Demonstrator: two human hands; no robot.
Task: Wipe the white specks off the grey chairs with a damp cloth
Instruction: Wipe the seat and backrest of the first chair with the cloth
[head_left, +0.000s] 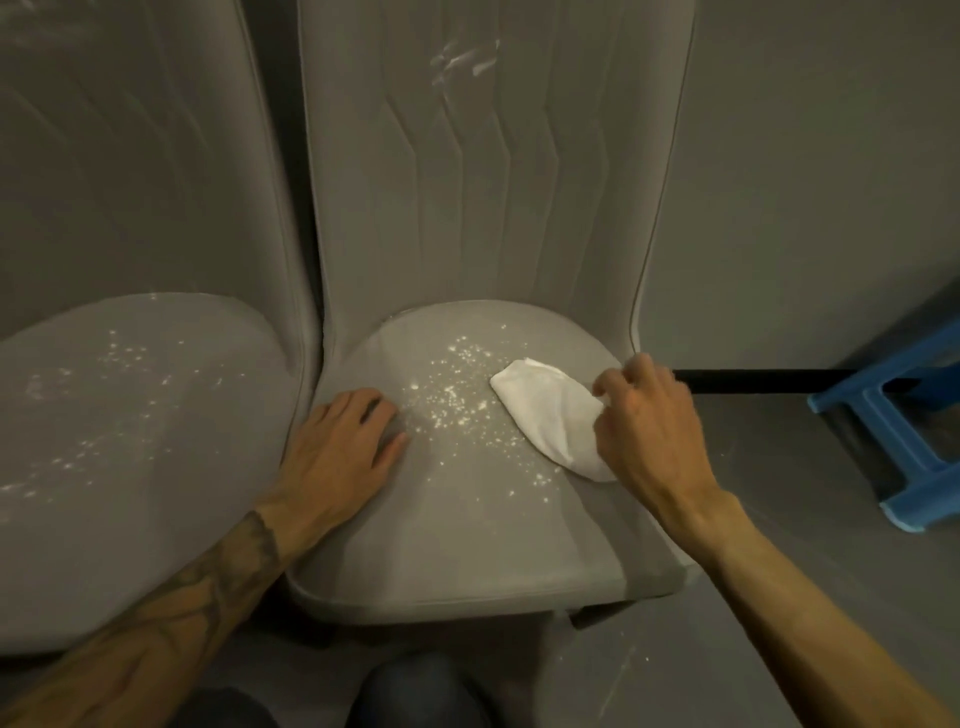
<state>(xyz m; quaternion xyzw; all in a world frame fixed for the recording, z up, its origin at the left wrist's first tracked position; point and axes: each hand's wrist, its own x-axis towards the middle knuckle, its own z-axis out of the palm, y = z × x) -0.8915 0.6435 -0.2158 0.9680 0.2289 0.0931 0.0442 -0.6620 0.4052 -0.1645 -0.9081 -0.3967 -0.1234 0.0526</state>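
In the head view, the left hand is laid flat and open, palm down, on the left part of the seat of the grey upholstered chair on the right, with nothing held; its tattooed forearm reaches in from the lower left. The right hand is curled over the right end of a folded white cloth, which is gripped by the fingers and pressed on the seat near its right edge. A scatter of white specks is spread over the seat between the two hands, just left of the cloth. A white smear is seen high on the quilted backrest. A second grey upholstered chair on the left stands just beside, its seat also speckled. A blue plastic stool stands on the grey floor at the right, with a black bar running behind the right hand.
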